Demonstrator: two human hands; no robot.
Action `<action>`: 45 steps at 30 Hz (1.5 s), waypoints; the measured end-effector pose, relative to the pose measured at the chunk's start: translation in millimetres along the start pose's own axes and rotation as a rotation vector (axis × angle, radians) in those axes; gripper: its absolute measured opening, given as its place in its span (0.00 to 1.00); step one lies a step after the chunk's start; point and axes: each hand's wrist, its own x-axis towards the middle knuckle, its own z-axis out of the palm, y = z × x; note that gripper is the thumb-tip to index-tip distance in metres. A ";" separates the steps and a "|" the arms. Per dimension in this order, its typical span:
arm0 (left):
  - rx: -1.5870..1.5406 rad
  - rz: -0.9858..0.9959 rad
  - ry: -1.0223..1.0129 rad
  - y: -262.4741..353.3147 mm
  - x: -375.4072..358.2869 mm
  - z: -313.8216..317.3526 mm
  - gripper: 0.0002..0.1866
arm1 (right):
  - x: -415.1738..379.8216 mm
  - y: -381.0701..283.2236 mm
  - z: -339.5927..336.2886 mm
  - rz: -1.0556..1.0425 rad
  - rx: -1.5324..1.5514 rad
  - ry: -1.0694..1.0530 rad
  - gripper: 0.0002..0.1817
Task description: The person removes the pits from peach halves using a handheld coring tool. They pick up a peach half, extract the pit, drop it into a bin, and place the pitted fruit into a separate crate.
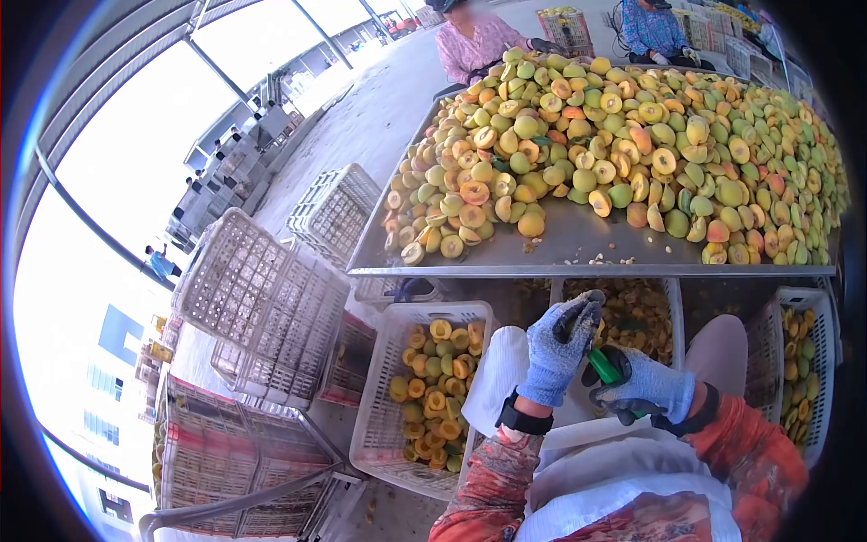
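Note:
My left hand (pixel 555 348), in a blue knit glove with dark stained fingers, is raised over my lap with its fingers pressed together. What it holds, if anything, is hidden by the fingers. Close beside it, my right hand (pixel 639 384) in a matching glove is closed round a tool with a green handle (pixel 604 365); the tool's working end cannot be made out. Beyond both hands, a large heap of halved and whole peaches (pixel 578 144) lies on a metal table (pixel 578 244).
Left of my knees stands a white crate (pixel 375 429) with peach halves. Another crate (pixel 675 312) between my legs holds cut pieces, and one at right (pixel 817 425) holds fruit. Stacked crates (pixel 262 303) stand at left. Two people (pixel 479 45) work across the table.

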 end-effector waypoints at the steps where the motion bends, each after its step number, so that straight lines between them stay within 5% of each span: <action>1: -0.005 0.012 -0.019 -5.2 1.4 2.2 0.13 | -0.8 -2.0 -1.2 0.012 -0.004 -0.019 0.19; 3: 0.025 0.194 0.018 -16.3 3.6 8.1 0.12 | -9.8 -4.7 5.8 -0.018 0.065 0.014 0.19; 6: -0.147 0.057 0.030 -11.0 7.3 17.5 0.12 | -7.4 8.7 -1.5 -0.041 0.347 -0.045 0.21; 13: -0.372 -0.200 -0.111 -32.2 26.6 36.2 0.13 | 3.4 16.4 -16.5 -0.112 0.317 -0.076 0.22; 15: -0.282 -0.054 -0.101 -57.1 26.2 44.4 0.13 | 8.0 18.1 -20.2 -0.057 -0.086 0.160 0.21; 17: -0.206 0.082 -0.076 -65.6 27.5 51.7 0.14 | 3.2 19.8 -24.1 -0.084 0.159 0.112 0.19; 18: -0.387 -0.188 -0.081 -59.5 28.0 51.6 0.14 | -1.3 18.8 -25.0 -0.045 0.264 0.080 0.19; 20: -0.463 -0.217 -0.062 -49.0 31.0 57.1 0.14 | -1.5 24.2 -29.4 -0.015 0.482 0.087 0.18; 27: -0.535 -0.285 0.069 -58.3 44.2 88.0 0.16 | 6.9 44.4 -51.3 -0.164 0.514 0.029 0.18; 35: -0.541 -0.351 0.121 -86.2 51.4 104.4 0.14 | 13.9 35.7 -51.8 -0.071 0.385 0.353 0.23; 38: -0.535 -0.235 0.139 -97.3 49.6 105.3 0.15 | 23.3 50.7 -57.5 -0.074 0.534 0.396 0.24; 41: -1.013 -0.547 0.272 -88.3 59.7 89.9 0.18 | 10.3 40.0 -65.8 -0.177 0.520 0.227 0.18; 42: -0.172 -0.146 0.242 -101.2 58.5 83.9 0.17 | 1.3 24.0 -62.3 -0.179 0.312 0.319 0.17; 43: -1.018 -0.571 0.223 -89.8 69.4 68.9 0.18 | -7.1 8.2 -60.7 -0.166 0.106 0.423 0.17; 44: -1.167 -0.581 0.055 -99.6 68.0 56.6 0.20 | 3.8 18.9 -76.3 -0.406 -0.298 0.622 0.16; 45: -1.241 -0.604 0.109 -104.7 73.4 50.5 0.23 | 20.3 39.9 -94.9 -0.616 -0.729 0.786 0.15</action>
